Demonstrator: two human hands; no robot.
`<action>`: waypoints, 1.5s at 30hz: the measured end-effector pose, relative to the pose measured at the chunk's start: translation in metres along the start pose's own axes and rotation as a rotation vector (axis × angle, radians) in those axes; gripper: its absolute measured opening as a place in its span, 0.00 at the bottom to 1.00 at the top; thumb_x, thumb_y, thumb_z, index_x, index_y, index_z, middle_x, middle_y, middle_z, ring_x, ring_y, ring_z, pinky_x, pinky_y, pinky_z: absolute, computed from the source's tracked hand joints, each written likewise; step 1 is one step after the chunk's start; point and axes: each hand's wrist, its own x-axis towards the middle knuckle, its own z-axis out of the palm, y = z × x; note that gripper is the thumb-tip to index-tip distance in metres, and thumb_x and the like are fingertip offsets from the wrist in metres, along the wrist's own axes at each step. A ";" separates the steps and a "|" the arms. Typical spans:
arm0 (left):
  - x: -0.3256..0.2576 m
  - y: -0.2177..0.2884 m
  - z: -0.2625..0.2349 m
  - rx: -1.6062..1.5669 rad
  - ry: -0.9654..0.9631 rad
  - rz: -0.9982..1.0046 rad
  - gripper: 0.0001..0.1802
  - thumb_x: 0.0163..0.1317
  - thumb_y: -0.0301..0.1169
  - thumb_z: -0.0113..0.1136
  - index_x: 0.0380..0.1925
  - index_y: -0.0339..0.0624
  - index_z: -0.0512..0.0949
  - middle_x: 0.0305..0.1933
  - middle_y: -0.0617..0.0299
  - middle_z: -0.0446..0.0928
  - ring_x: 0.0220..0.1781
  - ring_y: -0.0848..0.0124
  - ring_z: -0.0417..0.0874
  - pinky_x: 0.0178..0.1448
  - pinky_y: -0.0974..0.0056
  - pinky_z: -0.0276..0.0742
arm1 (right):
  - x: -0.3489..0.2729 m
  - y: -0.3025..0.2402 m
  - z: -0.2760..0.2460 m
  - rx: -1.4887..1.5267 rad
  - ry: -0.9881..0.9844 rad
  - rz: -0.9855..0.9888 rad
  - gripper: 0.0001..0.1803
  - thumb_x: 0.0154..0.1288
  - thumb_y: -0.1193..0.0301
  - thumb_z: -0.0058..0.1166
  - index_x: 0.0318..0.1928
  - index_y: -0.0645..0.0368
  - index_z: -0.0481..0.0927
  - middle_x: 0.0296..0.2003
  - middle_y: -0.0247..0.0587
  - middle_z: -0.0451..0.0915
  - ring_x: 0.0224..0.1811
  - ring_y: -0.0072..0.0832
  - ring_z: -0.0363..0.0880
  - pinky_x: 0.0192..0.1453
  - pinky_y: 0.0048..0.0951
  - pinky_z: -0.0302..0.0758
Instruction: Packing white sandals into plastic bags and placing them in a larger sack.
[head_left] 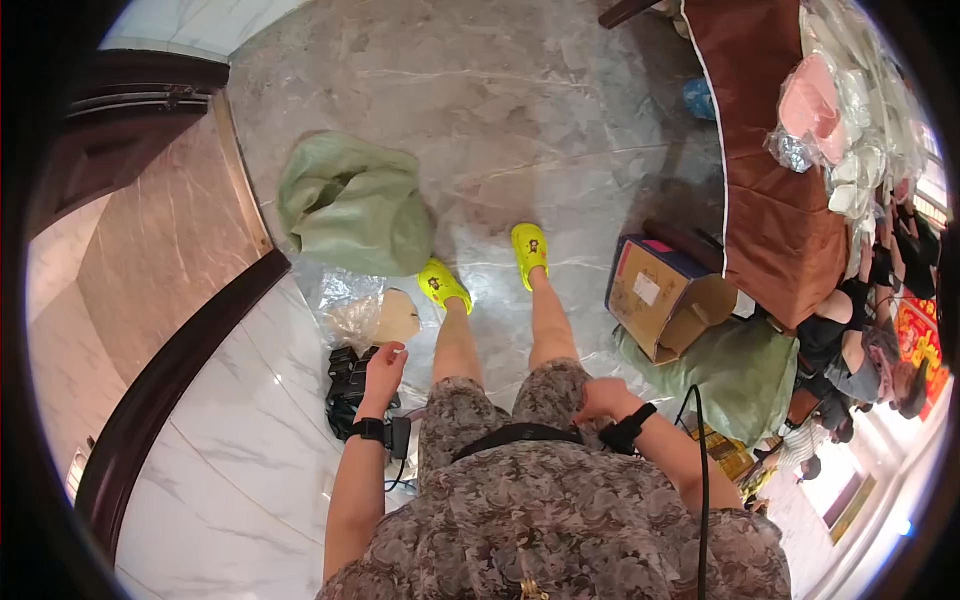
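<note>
My left hand (pixel 386 366) hangs at my left side with a black band on its wrist. Its fingers are loosely bent and apart, with nothing visible in them. Below it on the floor lie a black plastic bag (pixel 345 400) and a clear plastic bag (pixel 347 318) by the wall. My right hand (pixel 604 399) is beside my right thigh, touching or very near the patterned shorts (pixel 550 390). Its fingers curl inward and I see nothing in them. A black band circles that wrist too, and a black cable (pixel 702 470) loops past the forearm.
A full-looking green sack (pixel 355 205) stands ahead-left near the doorway (pixel 240 160). To the right, an open cardboard box (pixel 660 300) sits by another green sack (pixel 740 385). A brown-draped table (pixel 770 200) carries plastic-wrapped goods (pixel 855 120). Several people are at the far right.
</note>
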 end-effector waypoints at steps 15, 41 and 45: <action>0.208 0.005 -0.044 0.379 0.346 0.266 0.28 0.48 0.37 0.71 0.51 0.43 0.76 0.67 0.40 0.65 0.61 0.46 0.73 0.60 0.52 0.74 | 0.059 -0.023 -0.029 0.497 0.543 -0.277 0.22 0.46 0.54 0.72 0.32 0.56 0.78 0.22 0.37 0.74 0.27 0.35 0.75 0.31 0.35 0.71; 0.037 0.170 -0.038 0.008 0.457 0.914 0.10 0.40 0.16 0.55 0.27 0.33 0.74 0.35 0.51 0.72 0.41 0.55 0.74 0.47 0.60 0.71 | 0.061 -0.016 -0.039 0.747 0.895 -0.264 0.20 0.58 0.51 0.61 0.35 0.57 0.79 0.33 0.44 0.80 0.37 0.42 0.80 0.40 0.39 0.76; -0.057 0.259 -0.006 -0.020 0.167 1.037 0.10 0.42 0.17 0.55 0.29 0.31 0.74 0.37 0.52 0.73 0.43 0.56 0.75 0.48 0.62 0.72 | 0.005 -0.026 -0.052 1.044 1.225 -0.294 0.19 0.60 0.57 0.62 0.40 0.61 0.78 0.39 0.47 0.79 0.41 0.41 0.80 0.43 0.37 0.76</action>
